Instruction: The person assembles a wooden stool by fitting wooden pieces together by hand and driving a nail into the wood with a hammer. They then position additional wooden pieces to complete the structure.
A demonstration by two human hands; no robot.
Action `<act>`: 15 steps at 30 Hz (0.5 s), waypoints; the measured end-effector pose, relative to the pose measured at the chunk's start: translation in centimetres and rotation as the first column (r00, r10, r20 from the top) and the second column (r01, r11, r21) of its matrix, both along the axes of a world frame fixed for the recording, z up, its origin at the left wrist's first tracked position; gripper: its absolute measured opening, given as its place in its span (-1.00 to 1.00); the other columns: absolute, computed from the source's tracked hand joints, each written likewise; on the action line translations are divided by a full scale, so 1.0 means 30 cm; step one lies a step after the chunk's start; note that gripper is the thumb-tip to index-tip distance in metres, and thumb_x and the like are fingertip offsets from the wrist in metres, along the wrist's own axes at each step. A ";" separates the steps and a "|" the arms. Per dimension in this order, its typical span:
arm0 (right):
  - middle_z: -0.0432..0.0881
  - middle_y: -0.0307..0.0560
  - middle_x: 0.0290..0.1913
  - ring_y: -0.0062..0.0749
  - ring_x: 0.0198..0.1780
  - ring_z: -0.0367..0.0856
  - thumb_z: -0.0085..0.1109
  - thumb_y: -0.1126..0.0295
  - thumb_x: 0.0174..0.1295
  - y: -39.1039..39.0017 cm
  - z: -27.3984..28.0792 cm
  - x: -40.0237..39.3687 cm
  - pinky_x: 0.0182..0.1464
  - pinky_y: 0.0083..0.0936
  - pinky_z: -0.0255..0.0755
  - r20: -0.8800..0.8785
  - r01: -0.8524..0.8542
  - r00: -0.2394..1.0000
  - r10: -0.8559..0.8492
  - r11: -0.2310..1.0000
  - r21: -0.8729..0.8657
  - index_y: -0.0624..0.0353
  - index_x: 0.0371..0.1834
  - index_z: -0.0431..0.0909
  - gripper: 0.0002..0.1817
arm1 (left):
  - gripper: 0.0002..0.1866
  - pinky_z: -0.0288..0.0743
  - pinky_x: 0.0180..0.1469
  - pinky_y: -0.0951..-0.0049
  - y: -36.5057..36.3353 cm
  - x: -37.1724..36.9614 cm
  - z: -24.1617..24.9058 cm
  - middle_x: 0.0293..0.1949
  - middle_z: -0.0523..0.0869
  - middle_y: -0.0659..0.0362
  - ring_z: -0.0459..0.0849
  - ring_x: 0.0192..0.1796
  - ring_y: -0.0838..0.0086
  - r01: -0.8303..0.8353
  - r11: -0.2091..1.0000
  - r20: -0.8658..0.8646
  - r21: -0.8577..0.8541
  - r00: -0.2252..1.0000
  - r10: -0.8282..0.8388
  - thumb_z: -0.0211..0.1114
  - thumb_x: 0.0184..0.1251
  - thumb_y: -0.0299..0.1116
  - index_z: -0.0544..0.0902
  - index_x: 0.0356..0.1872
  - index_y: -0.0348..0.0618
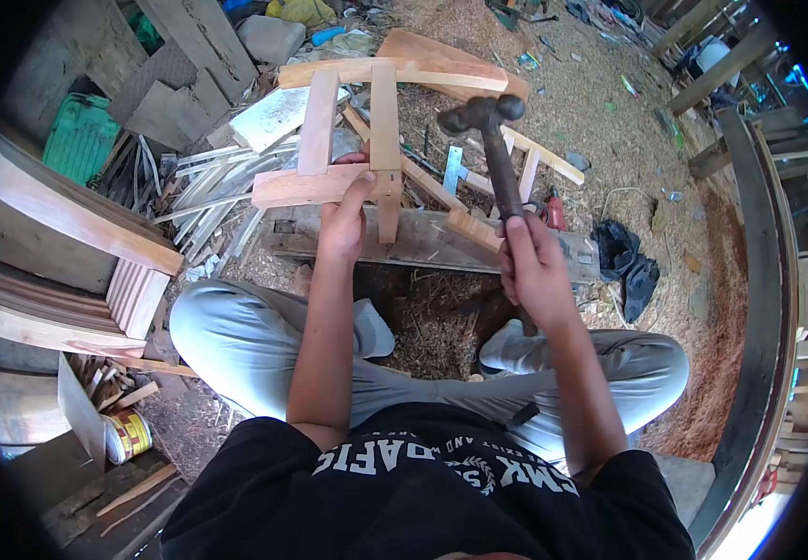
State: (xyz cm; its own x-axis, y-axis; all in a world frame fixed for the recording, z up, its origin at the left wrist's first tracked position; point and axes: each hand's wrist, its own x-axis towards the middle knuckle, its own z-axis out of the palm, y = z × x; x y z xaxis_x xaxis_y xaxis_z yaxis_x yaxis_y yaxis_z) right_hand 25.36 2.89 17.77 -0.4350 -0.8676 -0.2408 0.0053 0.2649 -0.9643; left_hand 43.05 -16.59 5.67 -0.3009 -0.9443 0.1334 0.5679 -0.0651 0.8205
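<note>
My left hand is closed around the near end of a wooden frame, its thumb pressed on the lower rail. The frame has two rails joined by two crosspieces, and one piece pokes out below the near rail. In my right hand is the handle of a ball-peen hammer. Its dark metal head is raised, to the right of the frame. Beneath both hands lies a thick worn plank. Another small wooden frame rests on the ground behind the hammer.
Thin wood strips are heaped at the left, near stacked curved wooden parts. A black plastic bag and a red object lie at the right. A yellow-labelled can stands lower left. Sawdust covers the ground.
</note>
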 end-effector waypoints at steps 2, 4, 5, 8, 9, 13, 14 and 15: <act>0.33 -0.38 -0.54 -0.74 -0.64 0.31 -0.08 0.11 0.70 0.006 0.053 -0.004 -0.61 -0.69 0.16 -0.037 -0.058 0.998 0.057 0.998 -0.029 0.12 -0.10 0.49 -0.67 | -0.66 0.38 0.42 0.23 0.005 -0.001 0.010 0.22 0.66 0.10 0.58 0.30 0.38 -0.017 1.000 -0.002 -0.011 1.000 0.017 0.34 0.42 -0.47 0.57 0.18 -0.15; 0.35 -0.39 -0.53 -0.77 -0.62 0.30 -0.05 0.13 0.70 0.001 0.085 -0.008 -0.62 -0.70 0.13 -0.274 -0.191 0.946 0.172 0.981 -0.042 0.12 -0.13 0.48 -0.69 | -0.66 0.38 0.42 0.23 0.009 -0.002 0.015 0.24 0.66 0.09 0.58 0.30 0.38 -0.034 0.999 -0.006 -0.025 0.999 0.034 0.34 0.42 -0.47 0.57 0.18 -0.15; 0.35 -0.35 -0.53 -0.69 -0.54 0.33 -0.02 0.16 0.69 0.007 0.119 0.004 -0.48 -0.65 0.26 -0.391 -0.219 0.895 0.217 0.975 0.040 0.13 -0.18 0.46 -0.70 | -0.66 0.38 0.42 0.24 0.012 -0.002 0.015 0.25 0.66 0.09 0.58 0.30 0.38 -0.030 1.000 -0.013 -0.005 0.999 0.030 0.34 0.43 -0.47 0.56 0.18 -0.15; 0.56 0.11 -0.50 -0.08 -0.47 0.61 0.04 0.11 0.64 0.008 0.118 0.024 -0.37 -0.20 0.40 -0.612 -0.266 0.743 0.272 0.958 0.104 0.27 -0.18 0.49 -0.61 | -0.65 0.39 0.42 0.25 -0.005 0.004 -0.012 0.26 0.66 0.08 0.59 0.30 0.39 -0.024 1.000 -0.017 0.005 1.000 0.024 0.34 0.43 -0.46 0.55 0.19 -0.15; 0.59 0.18 -0.47 0.08 -0.44 0.62 0.03 0.10 0.64 0.008 0.123 0.027 -0.34 -0.17 0.42 -0.666 -0.278 0.683 0.300 0.950 0.142 0.27 -0.16 0.50 -0.60 | -0.65 0.40 0.42 0.26 -0.006 0.008 -0.005 0.26 0.66 0.08 0.59 0.29 0.40 -0.014 1.000 -0.006 0.001 1.000 0.014 0.34 0.43 -0.46 0.55 0.19 -0.15; 0.58 0.16 -0.49 0.05 -0.46 0.61 0.04 0.12 0.63 0.004 0.197 0.070 -0.35 -0.18 0.42 -0.622 -0.282 0.725 0.295 0.952 0.122 0.28 -0.17 0.48 -0.62 | -0.65 0.42 0.40 0.27 0.009 0.009 0.019 0.24 0.66 0.09 0.61 0.28 0.41 -0.028 0.999 -0.018 0.035 0.999 0.029 0.34 0.44 -0.45 0.55 0.19 -0.17; 0.58 0.16 -0.50 0.06 -0.47 0.61 0.05 0.14 0.63 0.002 0.247 0.092 -0.35 -0.18 0.42 -0.607 -0.261 0.754 0.253 0.962 0.077 0.28 -0.18 0.47 -0.63 | -0.66 0.43 0.39 0.27 0.010 0.010 0.022 0.24 0.66 0.08 0.61 0.27 0.40 -0.016 1.000 -0.030 0.014 0.999 0.016 0.34 0.44 -0.46 0.55 0.18 -0.17; 0.57 0.17 -0.51 0.07 -0.47 0.61 0.07 0.15 0.62 0.001 0.276 0.108 -0.35 -0.18 0.42 -0.588 -0.238 0.781 0.212 0.971 0.033 0.28 -0.18 0.46 -0.64 | -0.66 0.45 0.39 0.26 0.012 0.011 0.022 0.24 0.66 0.08 0.62 0.27 0.40 -0.003 1.000 -0.039 -0.005 0.999 0.003 0.33 0.44 -0.47 0.55 0.18 -0.18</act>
State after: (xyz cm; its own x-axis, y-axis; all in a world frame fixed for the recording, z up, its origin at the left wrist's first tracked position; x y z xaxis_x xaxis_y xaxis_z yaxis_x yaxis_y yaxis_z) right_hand 28.60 2.91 26.05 -0.2722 -0.9617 0.0321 -0.6158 0.1484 -0.7738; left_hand 43.37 -16.24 6.32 -0.2928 -0.9443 0.1502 0.5999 -0.0591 0.7979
